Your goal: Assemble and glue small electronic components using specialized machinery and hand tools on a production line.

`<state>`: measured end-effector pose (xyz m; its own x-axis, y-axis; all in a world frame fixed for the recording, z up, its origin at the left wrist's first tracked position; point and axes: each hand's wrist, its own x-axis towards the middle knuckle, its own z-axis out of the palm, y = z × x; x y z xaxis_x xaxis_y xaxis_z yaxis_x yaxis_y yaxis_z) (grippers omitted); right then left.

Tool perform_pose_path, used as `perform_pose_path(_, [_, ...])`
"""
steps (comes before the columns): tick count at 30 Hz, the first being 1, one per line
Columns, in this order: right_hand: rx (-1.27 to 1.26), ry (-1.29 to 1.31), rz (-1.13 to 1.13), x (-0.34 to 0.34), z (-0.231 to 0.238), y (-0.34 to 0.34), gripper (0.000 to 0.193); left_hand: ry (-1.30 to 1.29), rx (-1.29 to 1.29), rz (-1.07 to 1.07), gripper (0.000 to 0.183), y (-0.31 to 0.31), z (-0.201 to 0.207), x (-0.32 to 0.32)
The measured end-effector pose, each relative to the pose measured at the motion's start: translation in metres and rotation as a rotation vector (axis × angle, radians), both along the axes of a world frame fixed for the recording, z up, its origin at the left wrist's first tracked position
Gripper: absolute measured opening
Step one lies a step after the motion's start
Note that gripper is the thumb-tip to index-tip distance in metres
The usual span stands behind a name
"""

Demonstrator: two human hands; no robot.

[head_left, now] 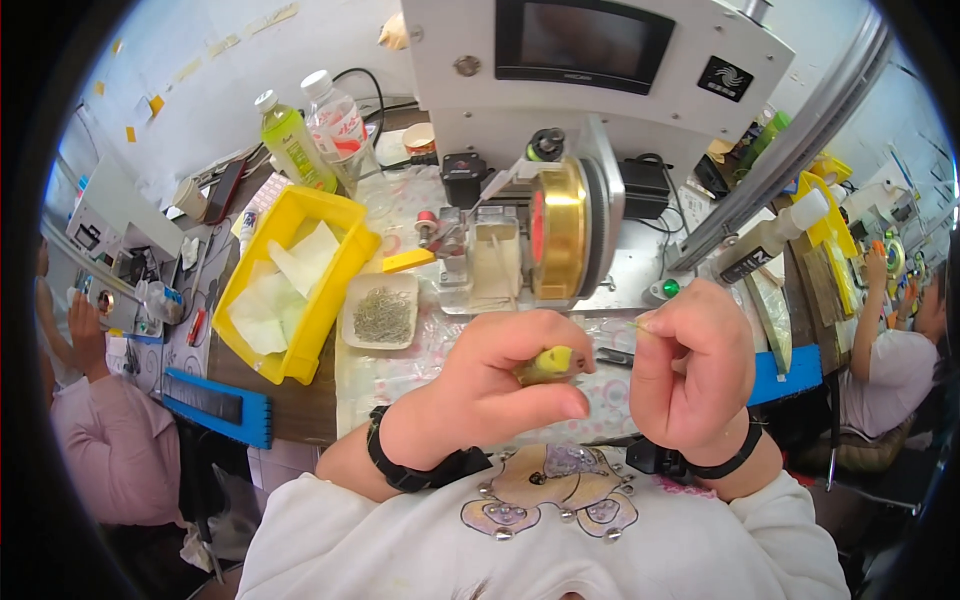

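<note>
My left hand (490, 375) is closed around a small tool with a yellow handle (552, 362). Most of that tool is hidden by the fingers, so its kind is unclear. Just right of it, my right hand (695, 360) pinches a tiny, thin thing (637, 323) between thumb and forefinger, too small to name. Both hands are held in front of a machine with a gold wheel (560, 230). Left of the hands is a white square dish (380, 312) full of fine silvery wire pieces. A dark slim object (614, 357) shows between the hands.
A yellow bin (300, 350) with white papers stands at the left, near two bottles (290, 140). Behind the wheel rises a white machine housing with a screen (583, 42). A spray bottle (770, 240) and blue mat (790, 372) are right. Other people sit on both sides.
</note>
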<state>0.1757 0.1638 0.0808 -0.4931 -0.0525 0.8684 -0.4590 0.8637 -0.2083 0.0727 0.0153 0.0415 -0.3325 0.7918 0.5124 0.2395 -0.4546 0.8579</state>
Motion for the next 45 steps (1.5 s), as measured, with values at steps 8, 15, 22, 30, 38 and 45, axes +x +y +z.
perform_pose_path(8, [0.097,-0.058,-0.012,-0.019,-0.003,-0.017,0.027,-0.236,0.076,-0.102,0.041,-0.006,-0.015,-0.009])
perform_pose_path(15, [0.132,-0.159,-0.024,-0.025,-0.01,-0.022,0.028,-0.269,0.003,-0.029,0.04,-0.01,-0.017,-0.01])
perform_pose_path(22, [0.165,-0.13,-0.016,-0.03,-0.015,-0.024,0.032,-0.312,0.017,-0.001,0.038,-0.012,-0.019,-0.009])
perform_pose_path(30, [0.164,-0.137,-0.019,-0.03,-0.018,-0.021,0.033,-0.336,-0.04,-0.008,0.035,-0.009,-0.025,-0.009])
perform_pose_path(38, [0.058,-0.187,-0.069,-0.025,-0.018,-0.021,0.025,-0.355,0.1,0.019,0.061,-0.005,-0.031,-0.004])
perform_pose_path(45, [0.116,-0.198,-0.007,-0.02,-0.017,-0.014,0.029,-0.365,0.193,0.235,0.045,-0.009,-0.025,-0.006])
